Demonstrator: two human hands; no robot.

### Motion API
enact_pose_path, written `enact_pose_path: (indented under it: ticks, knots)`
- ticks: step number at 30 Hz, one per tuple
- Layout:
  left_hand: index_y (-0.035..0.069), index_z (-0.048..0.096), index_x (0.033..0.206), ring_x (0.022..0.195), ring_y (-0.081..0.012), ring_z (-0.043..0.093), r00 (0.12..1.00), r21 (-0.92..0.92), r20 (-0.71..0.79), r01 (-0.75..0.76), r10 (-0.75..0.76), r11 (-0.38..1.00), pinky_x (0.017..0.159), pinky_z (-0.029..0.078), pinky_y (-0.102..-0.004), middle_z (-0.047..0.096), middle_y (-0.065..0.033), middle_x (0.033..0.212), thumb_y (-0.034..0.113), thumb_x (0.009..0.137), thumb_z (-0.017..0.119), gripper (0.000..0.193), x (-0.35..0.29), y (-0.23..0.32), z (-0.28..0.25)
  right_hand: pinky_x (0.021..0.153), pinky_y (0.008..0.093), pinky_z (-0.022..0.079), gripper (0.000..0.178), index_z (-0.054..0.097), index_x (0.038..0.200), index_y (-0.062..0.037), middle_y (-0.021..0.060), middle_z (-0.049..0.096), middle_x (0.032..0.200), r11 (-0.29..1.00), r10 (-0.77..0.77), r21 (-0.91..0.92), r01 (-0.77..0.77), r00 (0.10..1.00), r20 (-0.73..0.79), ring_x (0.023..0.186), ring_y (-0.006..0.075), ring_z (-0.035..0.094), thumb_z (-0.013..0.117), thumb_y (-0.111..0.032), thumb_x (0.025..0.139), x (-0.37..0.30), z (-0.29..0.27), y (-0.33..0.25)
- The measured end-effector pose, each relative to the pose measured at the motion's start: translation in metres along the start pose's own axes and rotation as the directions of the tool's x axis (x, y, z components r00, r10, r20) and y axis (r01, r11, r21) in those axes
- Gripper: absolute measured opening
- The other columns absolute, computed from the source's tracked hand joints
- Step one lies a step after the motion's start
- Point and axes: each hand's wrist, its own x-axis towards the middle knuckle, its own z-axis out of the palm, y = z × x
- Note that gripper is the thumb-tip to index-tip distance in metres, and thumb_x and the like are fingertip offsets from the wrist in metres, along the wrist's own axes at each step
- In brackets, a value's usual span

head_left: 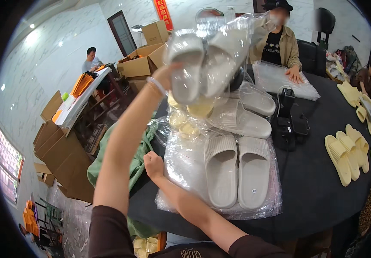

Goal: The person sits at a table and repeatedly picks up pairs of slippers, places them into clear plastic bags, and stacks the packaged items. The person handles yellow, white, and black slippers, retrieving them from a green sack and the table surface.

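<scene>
My left hand is raised over the far side of the table, closed on a clear plastic bag with a pair of grey slippers inside; the bag is blurred. My right hand crosses to the left in a fist beside a green cloth. Whatever that fist may hold is hidden. Just right of it lies a stack of clear plastic bags. On the stack rest two unbagged grey slippers, side by side. Beyond them lie bagged grey slippers and bagged cream slippers.
A black cloth covers the round table. Black devices with a cable stand right of the slippers. Cream slippers lie at the right edge. Across the table, a person's hand rests on more clear bags. Cardboard boxes stand left.
</scene>
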Motion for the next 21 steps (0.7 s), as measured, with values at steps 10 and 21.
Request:
enact_pose_path:
  ticks: [10, 21]
  knots:
    - [-0.009, 0.059, 0.098, 0.072, -0.0240, 0.064, 0.808, 0.174, -0.574, -0.039, 0.134, 0.984, 0.062, 0.054, -0.0363, 0.063, -0.0142, 0.088, 0.009, 0.067, 0.078, 0.040, 0.046, -0.035, 0.010, 0.069, 0.0474, 0.047, 0.028, 0.059, 0.069, -0.0014, 0.0187, 0.063, 0.076, 1.000, 0.009, 0.013, -0.010, 0.998, 0.063, 0.073, 0.0404, 0.060, 0.047, -0.024, 0.081, -0.003, 0.007, 0.006]
    - [-0.008, 0.058, 0.106, 0.085, -0.0254, 0.062, 0.603, -0.045, -0.798, -0.080, 0.012, 0.996, 0.072, 0.050, -0.0361, 0.063, -0.0160, 0.100, 0.019, 0.072, 0.075, 0.046, 0.037, -0.043, 0.030, 0.064, 0.0487, 0.047, 0.027, 0.060, 0.073, -0.0026, 0.0190, 0.063, 0.076, 0.971, -0.163, -0.165, 0.171, 0.985, 0.059, 0.070, 0.0409, 0.060, 0.049, -0.025, 0.084, 0.006, 0.000, 0.018]
